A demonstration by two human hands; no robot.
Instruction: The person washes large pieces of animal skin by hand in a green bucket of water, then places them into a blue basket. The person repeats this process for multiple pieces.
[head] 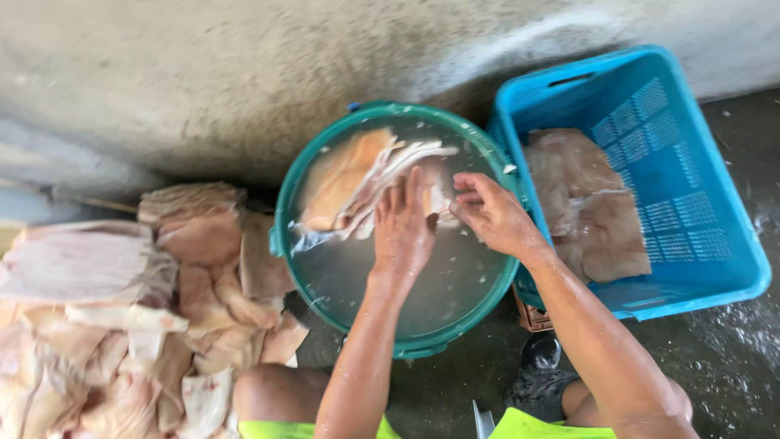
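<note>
Washing step: my left hand (402,228) lies flat and open on a pale skin sheet (366,183) in the green water tub (284,236), my right hand (491,213) pinches its edge; lifting it calls for a firmer hold.

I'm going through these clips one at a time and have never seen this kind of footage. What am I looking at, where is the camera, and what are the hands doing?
There is no machine here. One camera sits on a person's head and looks down at their own two bare arms.

In the middle stands a green tub of cloudy water with pale slabs of raw meat or skin in it. The left hand lies flat on the slabs, fingers spread. The right hand pinches at the edge of a slab; what exactly its grip closes on is too small to tell.

To the right is a blue crate with a few brownish pieces inside. To the left, a heap of similar pale pieces lies on the ground. The floor is wet concrete, with a grey wall behind.
</note>
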